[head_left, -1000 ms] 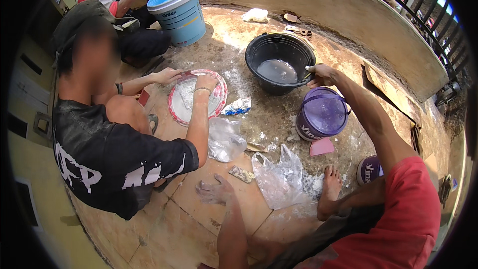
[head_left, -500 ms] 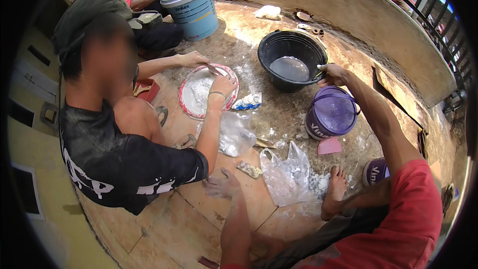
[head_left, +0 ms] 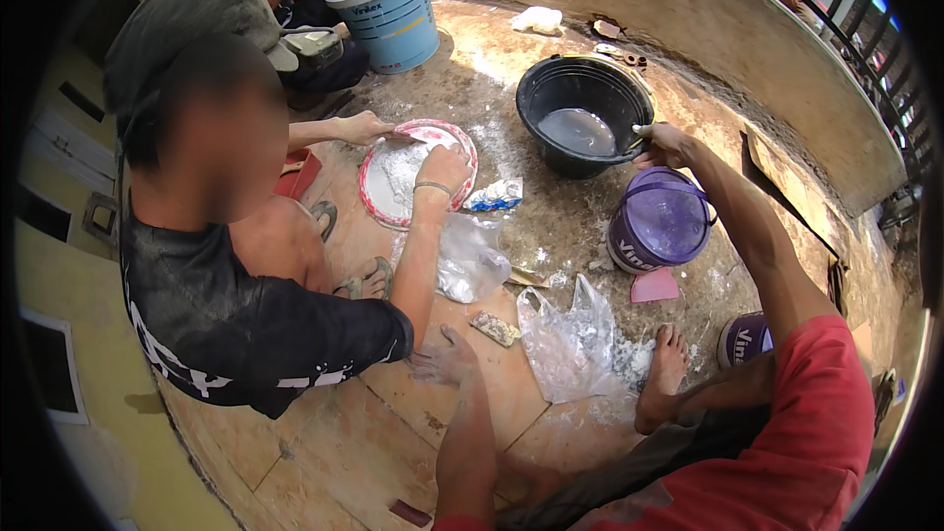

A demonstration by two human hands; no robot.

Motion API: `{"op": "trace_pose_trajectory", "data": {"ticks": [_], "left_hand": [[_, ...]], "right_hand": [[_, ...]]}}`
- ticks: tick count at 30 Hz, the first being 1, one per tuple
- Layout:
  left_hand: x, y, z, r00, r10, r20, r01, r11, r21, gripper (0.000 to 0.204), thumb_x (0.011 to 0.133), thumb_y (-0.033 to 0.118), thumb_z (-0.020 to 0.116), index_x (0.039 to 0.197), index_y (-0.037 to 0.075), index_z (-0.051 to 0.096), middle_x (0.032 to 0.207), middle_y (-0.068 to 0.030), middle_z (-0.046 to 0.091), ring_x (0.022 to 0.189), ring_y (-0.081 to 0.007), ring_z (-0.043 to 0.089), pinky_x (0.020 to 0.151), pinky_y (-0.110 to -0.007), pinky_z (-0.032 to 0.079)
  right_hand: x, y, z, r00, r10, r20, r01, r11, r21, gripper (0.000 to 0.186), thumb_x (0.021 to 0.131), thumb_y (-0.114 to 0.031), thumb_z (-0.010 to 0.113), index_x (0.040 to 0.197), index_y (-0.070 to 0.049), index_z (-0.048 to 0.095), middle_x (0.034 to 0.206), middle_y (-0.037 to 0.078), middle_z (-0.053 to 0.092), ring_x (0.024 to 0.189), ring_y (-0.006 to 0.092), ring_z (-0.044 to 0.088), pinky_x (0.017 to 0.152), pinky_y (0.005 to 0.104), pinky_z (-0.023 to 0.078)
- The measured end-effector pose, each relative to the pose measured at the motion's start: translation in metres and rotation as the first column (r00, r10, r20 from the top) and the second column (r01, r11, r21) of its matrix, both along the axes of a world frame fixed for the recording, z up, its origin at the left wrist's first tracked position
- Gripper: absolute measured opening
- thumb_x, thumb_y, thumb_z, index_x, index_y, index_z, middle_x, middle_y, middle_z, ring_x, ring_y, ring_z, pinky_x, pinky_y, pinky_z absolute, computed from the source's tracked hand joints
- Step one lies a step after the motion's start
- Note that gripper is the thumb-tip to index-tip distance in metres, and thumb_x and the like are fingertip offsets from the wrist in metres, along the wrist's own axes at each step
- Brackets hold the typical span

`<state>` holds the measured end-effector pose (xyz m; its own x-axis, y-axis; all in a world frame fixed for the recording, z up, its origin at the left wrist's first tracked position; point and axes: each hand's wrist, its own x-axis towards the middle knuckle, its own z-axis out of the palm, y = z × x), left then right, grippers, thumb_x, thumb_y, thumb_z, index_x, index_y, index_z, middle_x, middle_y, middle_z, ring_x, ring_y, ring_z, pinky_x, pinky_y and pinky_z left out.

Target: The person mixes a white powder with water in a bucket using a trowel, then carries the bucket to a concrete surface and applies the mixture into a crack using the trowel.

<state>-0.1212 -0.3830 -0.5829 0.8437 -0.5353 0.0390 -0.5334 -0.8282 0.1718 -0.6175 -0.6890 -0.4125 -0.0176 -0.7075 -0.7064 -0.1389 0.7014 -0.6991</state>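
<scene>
My right hand grips the near right rim of a round black basin, which has greyish liquid in its bottom. A thin yellowish thing shows at those fingers, too small to name. My left hand, dusty with white powder, is held low with its fingers apart, holding nothing. It is nearest to a co-worker's elbow and a small speckled block on the tiles. Beside that lies a clear plastic bag with white powder. The co-worker bends over a round lid with white powder, a scraper at one hand.
A lidded purple bucket and a pink flat piece stand right of centre, with another purple bucket by my leg. A second person sits behind a blue bucket. Another plastic bag and a blue-and-white packet lie mid-floor.
The co-worker's hands have shifted over the powder on the lid. In the blue bucket the stick now leans and shows its blue-coated part. My hands hold nearly the same places.
</scene>
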Motion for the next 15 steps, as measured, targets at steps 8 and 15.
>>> {"op": "trace_pose_trajectory", "data": {"ticks": [8, 15], "left_hand": [[-0.001, 0.001, 0.010, 1.000, -0.023, 0.018, 0.024, 0.999, -0.038, 0.080, 0.097, 0.061, 0.056, 0.149, 0.002, 0.040, 0.160, -0.0192, 0.036, 0.156, -0.0351, 0.026, 0.122, -0.069, 0.021], [0.002, 0.004, -0.001, 1.000, -0.014, 0.011, 0.015, 0.994, -0.104, 0.073, 0.095, 0.060, 0.059, 0.147, 0.011, 0.043, 0.162, -0.0165, 0.035, 0.157, -0.0340, 0.025, 0.123, -0.068, 0.020]], "right_hand": [[0.000, 0.000, -0.003, 1.000, -0.014, 0.004, 0.014, 1.000, -0.011, 0.041, 0.110, -0.039, 0.053, 0.117, 0.001, 0.062, 0.097, 0.016, 0.070, 0.082, 0.0276, 0.072, 0.075, 0.0416, 0.065], [0.003, 0.003, -0.007, 1.000, -0.030, -0.009, 0.030, 0.999, -0.039, 0.045, 0.108, -0.042, 0.056, 0.113, 0.001, 0.065, 0.096, 0.017, 0.071, 0.078, 0.0269, 0.071, 0.073, 0.0412, 0.065]]}}
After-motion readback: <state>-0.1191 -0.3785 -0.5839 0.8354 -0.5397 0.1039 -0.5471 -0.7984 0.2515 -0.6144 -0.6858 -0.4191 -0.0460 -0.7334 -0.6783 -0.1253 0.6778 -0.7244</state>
